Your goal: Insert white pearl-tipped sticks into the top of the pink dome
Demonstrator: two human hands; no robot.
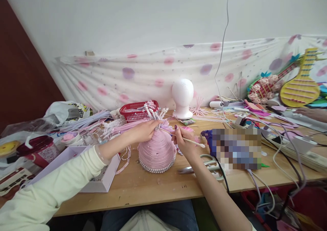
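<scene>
One slip of the slim white-tipped stick (192,142) (right hand (184,140) gripping it) could scuff the pink corded dome (157,152) whose top the left hand (145,130) pinches.

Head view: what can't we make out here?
All in the head view:
- Pink piece, far side: hidden by its own front.
- Left hand, far-side fingers: hidden by the hand itself.
- Pale box, much of its inside: hidden by the left sleeve.
- Item under the pixelated patch: masked.
- Another person's hand: cut off by the right edge.
</scene>
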